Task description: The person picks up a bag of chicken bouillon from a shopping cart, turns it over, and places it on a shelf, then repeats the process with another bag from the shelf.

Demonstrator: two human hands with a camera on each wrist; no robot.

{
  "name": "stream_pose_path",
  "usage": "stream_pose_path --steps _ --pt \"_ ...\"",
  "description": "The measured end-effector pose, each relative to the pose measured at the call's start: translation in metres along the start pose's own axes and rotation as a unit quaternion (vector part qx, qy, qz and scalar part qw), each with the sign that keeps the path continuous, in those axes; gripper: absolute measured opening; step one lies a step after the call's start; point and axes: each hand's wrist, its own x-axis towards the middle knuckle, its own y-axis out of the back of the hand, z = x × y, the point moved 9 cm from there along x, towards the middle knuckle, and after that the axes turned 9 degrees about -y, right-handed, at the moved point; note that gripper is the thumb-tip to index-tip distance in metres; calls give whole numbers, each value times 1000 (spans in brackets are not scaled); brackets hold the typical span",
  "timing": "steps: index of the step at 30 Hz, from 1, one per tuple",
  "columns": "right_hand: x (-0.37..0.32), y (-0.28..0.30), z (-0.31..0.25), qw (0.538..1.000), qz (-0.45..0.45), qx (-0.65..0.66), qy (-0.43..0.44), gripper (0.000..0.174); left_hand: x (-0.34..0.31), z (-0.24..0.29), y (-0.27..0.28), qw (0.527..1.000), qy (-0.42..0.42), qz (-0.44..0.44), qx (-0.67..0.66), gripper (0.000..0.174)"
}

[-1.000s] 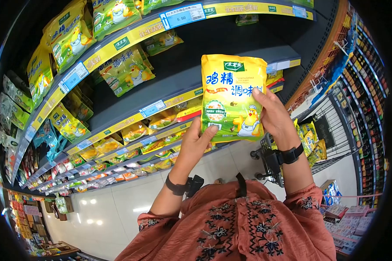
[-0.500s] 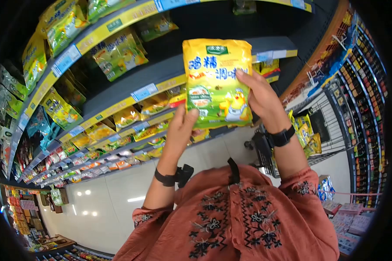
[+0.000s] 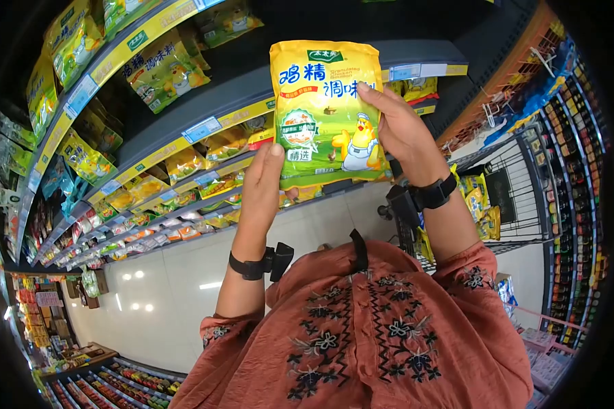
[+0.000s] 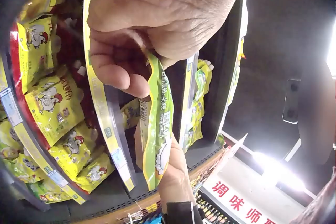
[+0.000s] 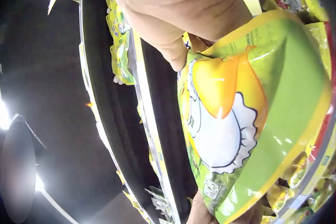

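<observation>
A yellow and green bag of granulated chicken bouillon (image 3: 329, 112), printed with a cartoon chick, is held upright with its front toward the head camera. My left hand (image 3: 259, 178) grips its lower left edge, the thumb lying along that edge and the fingers behind. At the right edge my right hand (image 3: 408, 133) pinches the bag, thumb across the front. In the left wrist view the bag (image 4: 160, 124) shows edge-on between the left fingers. The right wrist view shows the bag's green lower part (image 5: 283, 98) bulging below the right hand (image 5: 184, 3).
Curved shelves (image 3: 242, 88) with price labels stand ahead, bearing similar bags (image 3: 167, 71). A shopping cart (image 3: 515, 198) with several yellow bags (image 3: 477, 204) stands at the right. Beyond it rises a rack of bottles and jars (image 3: 573, 204). Pale floor tiles (image 3: 164, 293) lie at lower left.
The bag and both hands have shifted up and left in the head view, while the view itself has moved too. The left thumb has slid from the bag's front to higher on its left edge.
</observation>
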Motion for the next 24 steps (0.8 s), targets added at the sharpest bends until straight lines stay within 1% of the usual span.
stream_pose_path --steps 4,6,9,13,15,19,23,24 --pt "1 11 -9 1000 -6 -9 -13 36 2 6 -15 1000 7 28 9 45" --pt "1 14 -13 1000 -11 12 -13 35 1 8 -21 999 11 37 12 45" --pt "0 17 -20 999 -29 27 -14 35 0 15 -32 997 -8 79 4 42" --pt "-1 23 -24 998 -31 45 -20 35 -2 18 -43 997 -15 82 8 42" --pt "1 27 -26 998 -43 28 -30 35 -2 16 -47 996 -17 92 9 42" --pt "0 30 -28 997 -40 35 -50 34 -4 11 -52 998 -2 62 23 42" --pt "11 26 -40 997 -61 29 -24 35 7 11 -47 998 -24 63 19 44" --pt "12 21 -45 998 -51 22 -12 37 10 7 -44 997 -30 63 12 44"
